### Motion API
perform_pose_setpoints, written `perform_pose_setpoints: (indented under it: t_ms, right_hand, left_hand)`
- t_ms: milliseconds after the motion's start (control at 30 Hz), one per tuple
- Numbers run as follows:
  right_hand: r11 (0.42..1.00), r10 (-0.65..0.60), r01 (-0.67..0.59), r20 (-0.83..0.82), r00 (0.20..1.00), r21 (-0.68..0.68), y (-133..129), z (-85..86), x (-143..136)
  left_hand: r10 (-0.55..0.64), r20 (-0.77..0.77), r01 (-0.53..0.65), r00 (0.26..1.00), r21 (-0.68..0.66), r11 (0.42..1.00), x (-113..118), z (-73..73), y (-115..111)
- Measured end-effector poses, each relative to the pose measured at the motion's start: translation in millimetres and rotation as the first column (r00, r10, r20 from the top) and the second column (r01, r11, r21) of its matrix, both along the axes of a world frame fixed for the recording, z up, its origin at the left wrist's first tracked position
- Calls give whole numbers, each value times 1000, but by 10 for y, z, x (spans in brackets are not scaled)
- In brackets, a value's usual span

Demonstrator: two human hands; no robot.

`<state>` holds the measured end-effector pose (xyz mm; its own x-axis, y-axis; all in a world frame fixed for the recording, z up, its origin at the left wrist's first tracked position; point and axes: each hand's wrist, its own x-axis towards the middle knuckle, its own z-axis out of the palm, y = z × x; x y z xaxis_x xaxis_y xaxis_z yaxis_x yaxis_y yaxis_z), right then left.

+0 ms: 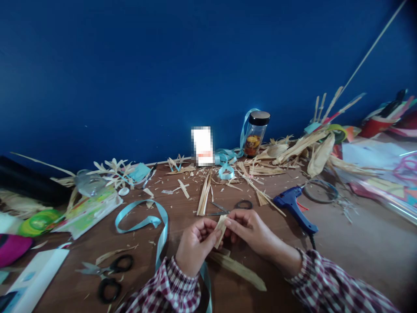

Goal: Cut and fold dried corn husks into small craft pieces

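Observation:
Between my two hands is a short strip of dried corn husk (220, 231), tilted over the table. My left hand (196, 243) pinches its lower part between thumb and fingers. At the upper end, my right hand (249, 228) grips the same strip with thumb and forefinger. Below them a longer corn husk piece (243, 270) lies on the table. Just behind my hands rest scissors (243, 204), partly hidden by the fingers. A bundle of husk strips (205, 194) lies farther back. Light blue ribbon (162, 243) curls to the left of my left hand and passes under that sleeve.
Black-handled scissors (109, 274) lie open at front left. On the right sits a blue glue gun (295, 206) with its cord. A lidded jar (256, 134) stands by the blue wall, near piled husks (293, 148). A paint palette (94, 217) is at left.

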<state>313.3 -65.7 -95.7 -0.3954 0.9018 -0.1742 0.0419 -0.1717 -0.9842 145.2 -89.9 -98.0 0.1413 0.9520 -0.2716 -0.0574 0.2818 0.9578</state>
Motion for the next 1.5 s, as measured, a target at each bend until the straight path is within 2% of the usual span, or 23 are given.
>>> perform_pose_setpoints:
  t_ms: [300, 500, 633, 700, 800, 867, 967, 1100, 1300, 1500]
  right_hand:
    - [999, -37, 37, -7, 999, 35, -26, 41, -22]
    - [999, 8, -9, 16, 1000, 51, -29, 60, -10]
    - [999, -1, 2, -10, 1000, 35, -11, 28, 1]
    - [1000, -9, 10, -11, 1000, 16, -2, 8, -2]
    - [1000, -10, 10, -9, 1000, -10, 4, -5, -11]
    - [1000, -8, 8, -8, 1000, -8, 3, -7, -13]
    - [1000, -16, 16, 4, 1000, 5, 5, -13, -3]
    - [1000, -10, 10, -1, 1000, 8, 18, -6, 30]
    - [1000, 10, -10, -3, 1000, -15, 37, 62, 60]
    - [1000, -10, 11, 31, 999, -10, 37, 50, 50]
  left_hand:
    - [-107, -96, 103, 990, -41, 994, -41, -44, 21]
    - [-88, -158, 94, 984, 27, 995, -33, -87, -13]
    - [-102, 15, 102, 995, 23, 995, 10, -26, -27]
    - [-72, 79, 67, 994, 69, 995, 30, 7, -42]
    - [-20, -8, 21, 1000, 171, 985, 38, 10, -71]
    - [-22, -89, 39, 996, 192, 981, 31, -17, -84]
    - [-43, -143, 66, 989, 163, 984, 19, -70, -86]
    - [-13, -120, 29, 993, 131, 991, 21, -103, -75]
    - [-41, -11, 42, 999, 117, 992, 43, -68, -76]
    - [-48, -8, 48, 999, 63, 997, 51, -36, -70]
